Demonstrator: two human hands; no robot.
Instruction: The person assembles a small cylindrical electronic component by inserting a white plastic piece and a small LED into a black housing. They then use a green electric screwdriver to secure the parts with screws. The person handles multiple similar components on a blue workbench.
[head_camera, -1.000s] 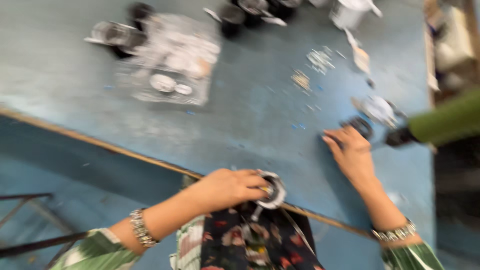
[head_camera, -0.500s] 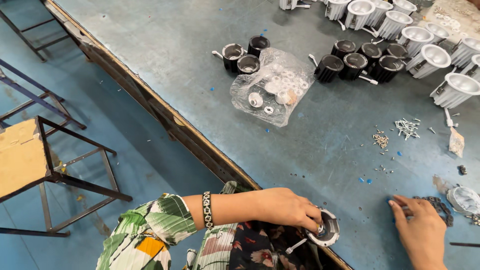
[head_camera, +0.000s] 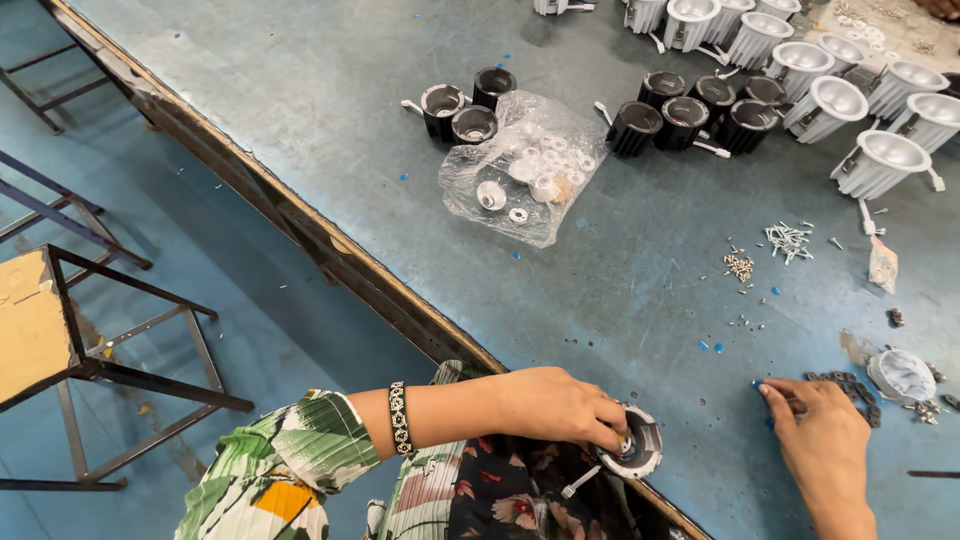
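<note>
My left hand (head_camera: 560, 408) grips a round white lamp housing (head_camera: 640, 452) at the near edge of the blue-grey table (head_camera: 330, 110), fingers reaching into its open top. My right hand (head_camera: 822, 440) rests fingers-down on the table to the right, its fingertips on a patch of small dark parts (head_camera: 840, 383). What it pinches, if anything, is hidden. A clear plastic bag (head_camera: 520, 170) of small white round parts lies mid-table.
Black housings (head_camera: 468, 105) and another black cluster (head_camera: 690, 115) stand behind the bag. Several white finned housings (head_camera: 850, 90) fill the far right. Loose screws (head_camera: 787, 240) are scattered nearby. A metal-framed stool (head_camera: 60, 340) stands on the floor at left.
The view swung and steadied, showing more of the table's far side. My left hand stays on the white housing; my right hand has slid slightly on the table by the dark parts.
</note>
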